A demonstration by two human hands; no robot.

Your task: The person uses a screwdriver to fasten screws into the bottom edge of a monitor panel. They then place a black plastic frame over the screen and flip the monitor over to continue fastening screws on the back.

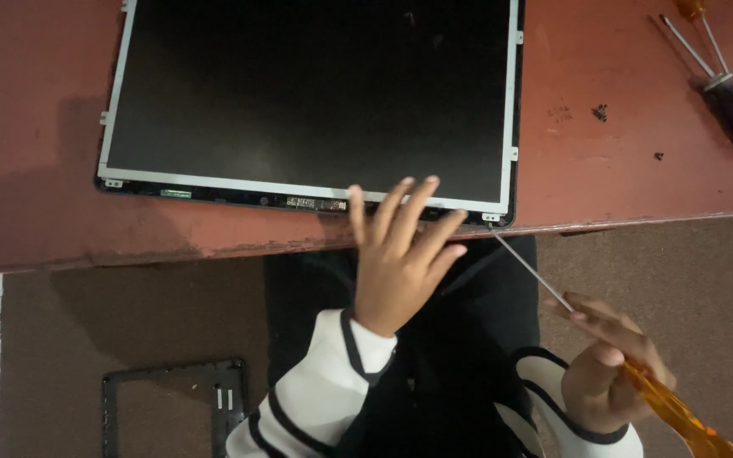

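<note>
A bare laptop screen panel (307,93) with a metal frame lies flat on a red table (36,170). My left hand (396,254) rests with spread fingers on the panel's near edge, close to its right corner. My right hand (612,365) grips a screwdriver (604,339) with an orange transparent handle. Its long thin shaft runs up to the left, and the tip sits at the panel's near right corner bracket (492,220).
Two more screwdrivers (723,76) lie at the table's far right, one with a black handle. Small loose screws (601,111) sit near them. A black plastic bezel frame (171,407) lies on the brown floor at lower left. My dark-clothed lap is under the table edge.
</note>
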